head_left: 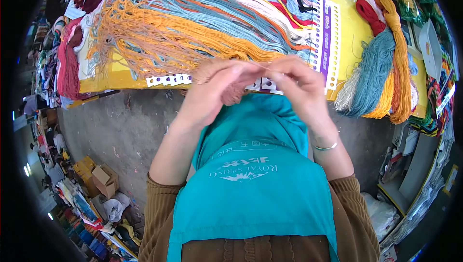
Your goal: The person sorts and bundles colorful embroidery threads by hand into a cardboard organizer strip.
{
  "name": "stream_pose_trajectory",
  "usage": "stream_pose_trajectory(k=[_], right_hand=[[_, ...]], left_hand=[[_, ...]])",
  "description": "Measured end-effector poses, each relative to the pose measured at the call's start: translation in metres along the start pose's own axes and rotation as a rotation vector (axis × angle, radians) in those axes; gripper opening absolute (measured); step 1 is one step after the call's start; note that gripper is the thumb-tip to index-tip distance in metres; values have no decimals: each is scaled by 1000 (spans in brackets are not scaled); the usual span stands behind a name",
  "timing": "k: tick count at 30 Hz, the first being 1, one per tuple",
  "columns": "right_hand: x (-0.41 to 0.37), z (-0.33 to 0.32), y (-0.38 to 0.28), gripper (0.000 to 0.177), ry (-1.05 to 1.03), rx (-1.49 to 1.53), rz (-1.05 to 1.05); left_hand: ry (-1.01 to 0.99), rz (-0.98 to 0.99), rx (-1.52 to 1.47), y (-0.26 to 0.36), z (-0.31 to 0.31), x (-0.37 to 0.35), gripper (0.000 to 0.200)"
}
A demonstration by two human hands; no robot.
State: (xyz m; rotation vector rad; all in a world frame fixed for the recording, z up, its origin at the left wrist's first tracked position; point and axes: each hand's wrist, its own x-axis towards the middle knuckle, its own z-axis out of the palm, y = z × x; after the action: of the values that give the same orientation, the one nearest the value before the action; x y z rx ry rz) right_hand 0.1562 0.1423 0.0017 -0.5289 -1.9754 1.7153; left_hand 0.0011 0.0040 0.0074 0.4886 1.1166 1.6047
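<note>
A skein of dusty-pink embroidery thread (233, 94) hangs from my left hand (206, 88), whose fingers are closed around it. My right hand (303, 80) pinches thin strands of the same thread, drawn out between both hands. Both hands are above the table's front edge, over my teal apron (251, 180). Just beyond them lie long rows of loose threads (193, 26) in orange, blue, white, red and pink. Their right ends meet a white punched thread card (328, 45) with a purple strip. Part of another white card (169, 80) shows under the threads at the front edge.
Thick hanks in blue (374, 74), orange (399, 59) and red lie on the yellow table (349, 1) at right. A pink hank (68, 69) hangs at the left corner. Cardboard boxes (103, 180) stand on the grey floor at lower left; shelving (410, 175) is at right.
</note>
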Motion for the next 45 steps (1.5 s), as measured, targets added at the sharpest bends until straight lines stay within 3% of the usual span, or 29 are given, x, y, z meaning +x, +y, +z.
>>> stream_pose_trajectory(k=[1,2,4,6,10,11,13,15,17,19,20,23,24,25,27,29,32,35,38,41,45], right_hand=[[-3,-9,2,15,65,223,-26],[-7,-19,-5,13,131,471,-10],[-18,-48,-18,10,180,966,-11],[-37,-96,-19,14,37,1431,-47],[-117,-229,-15,21,564,891,-110],[-147,-268,-13,24,750,786,-123],[-181,-307,-25,22,1377,308,-103],[-198,-324,-35,10,1585,24,-223],[-188,-312,-42,14,1508,-171,-286],[-150,-262,-39,18,1319,-283,-162],[-132,-236,-31,20,1175,-256,-97],[-81,-126,-30,22,631,-385,174],[-71,-99,-26,20,447,-192,203],[-60,-84,-21,24,169,-192,105],[-46,-44,-13,31,-35,229,245],[-36,-22,-11,39,-179,191,221],[-31,-8,0,39,-237,171,137],[-30,-8,-3,28,-135,60,242],[-26,-16,21,12,55,-194,74],[-15,-27,38,6,224,-61,174],[-8,-37,50,8,165,61,229]], left_hand=[[-38,-60,-44,10,-3,-4,31],[220,-246,-246,25,4,-17,31],[-50,-10,-456,25,-57,-37,30],[-79,138,-823,58,-69,-53,30],[196,439,-791,111,-152,-126,30],[260,520,-688,122,-185,-155,30],[397,651,-486,147,-248,-222,30],[513,745,-348,157,-255,-242,30],[599,823,-268,159,-214,-230,29],[270,706,-396,140,-182,-194,21],[147,656,-483,124,-152,-165,33],[70,328,-609,66,-86,-100,41],[82,180,-666,46,-66,-85,41],[1,-2,-747,27,-54,-69,38],[87,-143,-483,-7,-18,-53,36],[14,-226,-217,-13,10,-33,27],[-31,-226,-19,-26,26,-15,19],[55,-142,21,-35,31,-6,16],[125,-146,189,-38,32,2,18],[213,-192,143,-33,41,7,23],[223,-359,168,-28,53,13,30]])
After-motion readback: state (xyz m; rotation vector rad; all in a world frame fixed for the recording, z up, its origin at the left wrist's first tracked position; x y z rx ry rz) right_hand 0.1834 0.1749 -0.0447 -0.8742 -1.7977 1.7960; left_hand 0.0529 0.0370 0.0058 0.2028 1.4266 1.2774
